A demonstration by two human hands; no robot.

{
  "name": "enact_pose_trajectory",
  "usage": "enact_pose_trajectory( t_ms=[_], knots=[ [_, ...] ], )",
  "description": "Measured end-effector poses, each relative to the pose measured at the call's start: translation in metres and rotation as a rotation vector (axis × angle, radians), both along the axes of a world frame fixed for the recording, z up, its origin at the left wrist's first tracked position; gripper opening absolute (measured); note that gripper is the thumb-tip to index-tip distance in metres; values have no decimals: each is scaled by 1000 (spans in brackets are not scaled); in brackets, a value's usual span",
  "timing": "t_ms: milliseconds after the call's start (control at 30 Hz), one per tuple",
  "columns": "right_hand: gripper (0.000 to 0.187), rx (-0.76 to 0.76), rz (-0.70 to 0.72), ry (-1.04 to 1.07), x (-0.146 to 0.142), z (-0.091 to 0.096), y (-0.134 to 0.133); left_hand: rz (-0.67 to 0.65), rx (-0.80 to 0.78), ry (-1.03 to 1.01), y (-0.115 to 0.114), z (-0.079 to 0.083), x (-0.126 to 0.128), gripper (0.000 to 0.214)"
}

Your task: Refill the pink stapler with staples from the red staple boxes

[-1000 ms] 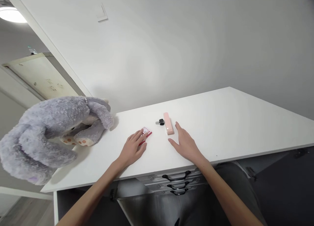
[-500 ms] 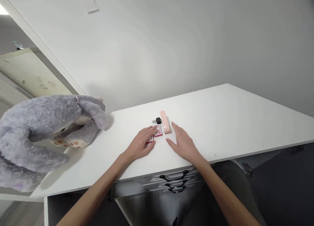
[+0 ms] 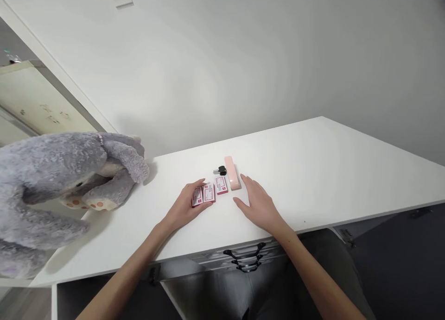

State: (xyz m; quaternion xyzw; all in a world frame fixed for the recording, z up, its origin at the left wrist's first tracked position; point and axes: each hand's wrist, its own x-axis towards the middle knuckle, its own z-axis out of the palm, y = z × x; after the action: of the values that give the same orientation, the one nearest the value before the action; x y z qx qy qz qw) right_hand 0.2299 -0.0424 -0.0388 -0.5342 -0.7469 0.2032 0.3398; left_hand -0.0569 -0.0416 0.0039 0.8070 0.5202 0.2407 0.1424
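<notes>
Three small red-and-white boxes lie in a row on the white table [image 3: 313,172]: the left box [image 3: 197,197], the middle box [image 3: 208,192] and the right box [image 3: 221,185]. My left hand [image 3: 182,208] rests on the table with its fingertips pinched round the left box. A pink stapler [image 3: 232,172] lies just right of the boxes, with a small black binder clip [image 3: 220,171] beside it. Flat on the table, my right hand [image 3: 257,204] has its fingers stretched toward the stapler and holds nothing.
A large grey plush elephant [image 3: 66,172] sits on the table's left end. A drawer unit with black handles [image 3: 243,255] stands under the table's front edge. A white wall rises behind the table.
My left hand slid the boxes rightward and has drawn back, leaving them spread in a row of three. The right hand has barely moved.
</notes>
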Motion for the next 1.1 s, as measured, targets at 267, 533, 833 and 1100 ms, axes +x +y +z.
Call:
enact_pose_trajectory(
  t_ms=[267, 533, 833, 1100],
  knots=[
    [71, -3, 7, 10, 1, -2, 2, 121, 39, -116, 7, -1, 0, 78],
    [69, -16, 3, 6, 1, 1, 2, -13, 44, -32, 25, 7, 36, 82],
    [67, 8, 1, 23, 1, 0, 2, 11, 235, -126, 27, 10, 36, 90],
    [66, -3, 8, 21, 3, 1, 2, -176, 210, -138, 44, 20, 64, 95]
  ],
)
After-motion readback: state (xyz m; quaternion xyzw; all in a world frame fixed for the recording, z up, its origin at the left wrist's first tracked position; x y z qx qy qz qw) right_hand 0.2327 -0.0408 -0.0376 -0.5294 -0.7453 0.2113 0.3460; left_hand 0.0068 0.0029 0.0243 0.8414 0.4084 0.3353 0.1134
